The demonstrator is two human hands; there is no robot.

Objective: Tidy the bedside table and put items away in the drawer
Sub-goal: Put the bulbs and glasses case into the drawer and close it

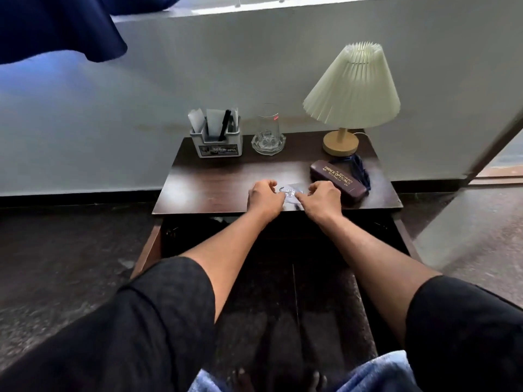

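On the dark wooden bedside table (215,179), near its front edge, lies a small clear plastic packet (291,192) with a metal hook in it. My left hand (264,198) pinches the packet's left side and my right hand (322,198) pinches its right side. A brown glasses case (336,178) with gold lettering lies just right of my right hand, a blue cord (360,168) behind it. Below the tabletop the drawer (283,278) stands pulled out; its dark inside is hard to read.
At the back of the table stand a white organiser (216,142) with a pen and papers, a glass (268,123) in a glass ashtray (268,144), and a lamp (351,94) with a pleated shade. A grey wall rises behind. A blue curtain (56,26) hangs upper left.
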